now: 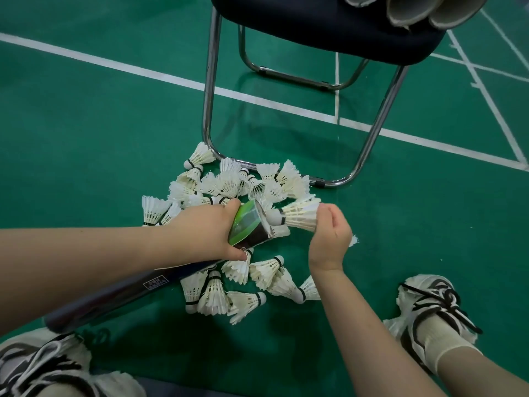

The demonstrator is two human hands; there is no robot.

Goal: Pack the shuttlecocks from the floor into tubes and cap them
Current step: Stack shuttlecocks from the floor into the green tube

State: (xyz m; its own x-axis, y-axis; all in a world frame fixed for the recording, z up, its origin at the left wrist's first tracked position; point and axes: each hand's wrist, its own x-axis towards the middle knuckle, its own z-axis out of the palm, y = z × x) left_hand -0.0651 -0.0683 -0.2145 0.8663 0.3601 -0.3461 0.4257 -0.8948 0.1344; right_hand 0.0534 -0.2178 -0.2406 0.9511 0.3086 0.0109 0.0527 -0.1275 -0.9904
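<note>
Gripping the tube [246,224] in your left hand [200,227], right hand [329,242] pinching one shuttlecock [297,214] at its mouth, you've most of the pile [229,183] left

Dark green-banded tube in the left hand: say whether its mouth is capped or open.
Open: no cap on the dark green-banded tube; the cork of a white feather shuttlecock points at its mouth.

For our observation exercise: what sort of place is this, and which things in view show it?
Most likely an indoor badminton court: a smooth green sports floor with white painted boundary lines, and a heap of white feather shuttlecocks lying on it.
</note>
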